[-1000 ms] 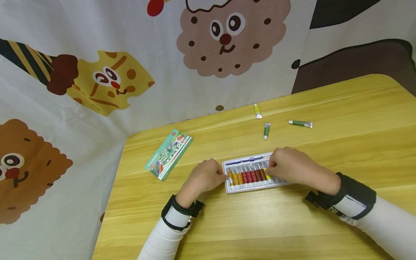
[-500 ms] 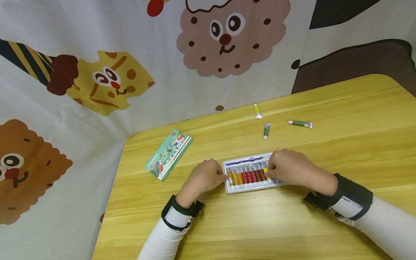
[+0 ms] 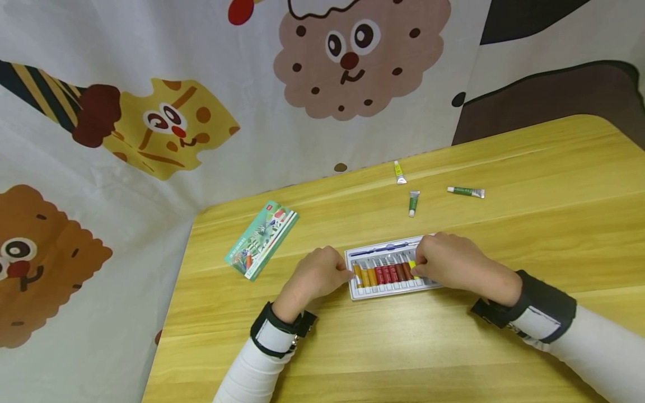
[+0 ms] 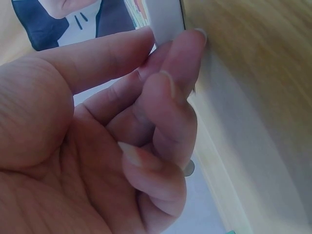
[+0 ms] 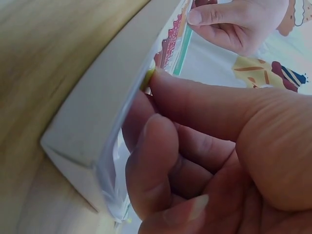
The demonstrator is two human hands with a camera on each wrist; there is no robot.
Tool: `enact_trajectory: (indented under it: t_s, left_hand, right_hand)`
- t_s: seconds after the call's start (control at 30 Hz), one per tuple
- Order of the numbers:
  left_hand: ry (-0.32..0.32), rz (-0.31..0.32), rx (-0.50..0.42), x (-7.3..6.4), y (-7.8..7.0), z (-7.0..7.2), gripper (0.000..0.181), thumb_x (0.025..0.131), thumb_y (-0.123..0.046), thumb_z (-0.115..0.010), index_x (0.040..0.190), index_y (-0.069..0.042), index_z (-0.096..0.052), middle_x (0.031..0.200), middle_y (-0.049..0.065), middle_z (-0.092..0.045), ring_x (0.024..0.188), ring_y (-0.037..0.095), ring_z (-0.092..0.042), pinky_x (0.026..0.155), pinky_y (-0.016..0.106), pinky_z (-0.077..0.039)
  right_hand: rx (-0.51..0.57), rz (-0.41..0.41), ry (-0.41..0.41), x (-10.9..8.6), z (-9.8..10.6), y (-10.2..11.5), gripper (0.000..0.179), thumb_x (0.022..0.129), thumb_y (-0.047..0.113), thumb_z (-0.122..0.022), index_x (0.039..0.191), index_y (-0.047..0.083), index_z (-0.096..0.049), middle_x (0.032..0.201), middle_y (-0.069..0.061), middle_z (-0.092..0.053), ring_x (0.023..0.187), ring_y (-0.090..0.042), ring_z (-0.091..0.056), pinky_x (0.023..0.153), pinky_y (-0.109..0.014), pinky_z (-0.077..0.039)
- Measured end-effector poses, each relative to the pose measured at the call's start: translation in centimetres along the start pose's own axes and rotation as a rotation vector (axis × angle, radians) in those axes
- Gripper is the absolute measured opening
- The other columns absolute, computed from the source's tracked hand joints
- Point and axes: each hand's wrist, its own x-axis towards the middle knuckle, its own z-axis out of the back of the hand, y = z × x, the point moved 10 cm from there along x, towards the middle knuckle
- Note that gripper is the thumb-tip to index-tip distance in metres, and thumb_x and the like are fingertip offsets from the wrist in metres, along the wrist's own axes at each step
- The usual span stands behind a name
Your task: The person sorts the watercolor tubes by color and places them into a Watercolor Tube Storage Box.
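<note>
A white tray lies on the table with a row of paint tubes in ochre, red and brown. Along its back edge runs a blue paintbrush. My left hand pinches the tray's left end between thumb and finger; the left wrist view shows the tray wall at those fingertips. At the right part of the tray, my right hand pinches a yellow paint tube at the end of the row. Only a bit of that yellow tube shows in the right wrist view, and the hand hides the tray's right end.
Farther back on the table lie a yellow tube and two green tubes, one upright in view and one sideways. A green printed box rests at the left. A cartoon-print curtain hangs behind.
My right hand has shifted slightly down and left at the yellow tube, its wrist drawing in a little. The left hand and the tray have stayed in place.
</note>
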Motion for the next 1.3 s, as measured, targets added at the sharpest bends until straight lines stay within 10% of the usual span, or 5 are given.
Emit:
enact_trajectory:
  t_s: [0.5, 0.7, 0.9, 1.3]
  left_hand:
    - [0.013, -0.008, -0.010, 0.0, 0.1, 0.0, 0.048, 0.098, -0.029, -0.075, 0.056, -0.017, -0.056, 0.053, -0.008, -0.037, 0.051, 0.011, -0.040, 0.050, 0.028, -0.031]
    - [0.010, -0.005, -0.001, 0.1, 0.2, 0.0, 0.048, 0.098, -0.030, -0.075, 0.056, -0.017, -0.056, 0.054, -0.007, -0.037, 0.052, 0.012, -0.040, 0.051, 0.028, -0.031]
    - [0.016, -0.008, 0.001, 0.3, 0.1, -0.2, 0.045, 0.098, -0.030, -0.075, 0.058, -0.017, -0.059, 0.055, -0.007, -0.039, 0.054, 0.012, -0.042, 0.053, 0.028, -0.032]
    - [0.022, 0.009, -0.014, 0.4, 0.5, -0.1, 0.046, 0.098, -0.030, -0.075, 0.057, -0.016, -0.059, 0.054, -0.007, -0.038, 0.052, 0.012, -0.041, 0.051, 0.028, -0.031]
  right_hand:
    - [0.048, 0.044, -0.102, 1.3, 3.5, 0.6, 0.018, 0.100, 0.022, -0.073, 0.085, 0.012, -0.075, 0.066, 0.003, -0.057, 0.056, -0.015, -0.050, 0.052, -0.031, -0.037]
    - [-0.187, 0.251, -0.271, 5.0, 7.7, 0.4, 0.024, 0.097, 0.008, -0.074, 0.119, -0.001, -0.073, 0.117, -0.019, -0.072, 0.100, -0.034, -0.069, 0.081, -0.049, -0.058]
    - [-0.591, 0.461, -0.255, 9.3, 8.4, -1.3, 0.054, 0.089, 0.000, -0.081, 0.140, -0.003, -0.061, 0.152, -0.028, -0.050, 0.139, -0.049, -0.047, 0.109, -0.066, -0.040]
    - [-0.875, 0.577, -0.261, 13.3, 7.5, -1.3, 0.028, 0.079, -0.006, -0.087, 0.102, 0.002, -0.073, 0.105, -0.016, -0.073, 0.100, -0.035, -0.063, 0.087, -0.047, -0.054]
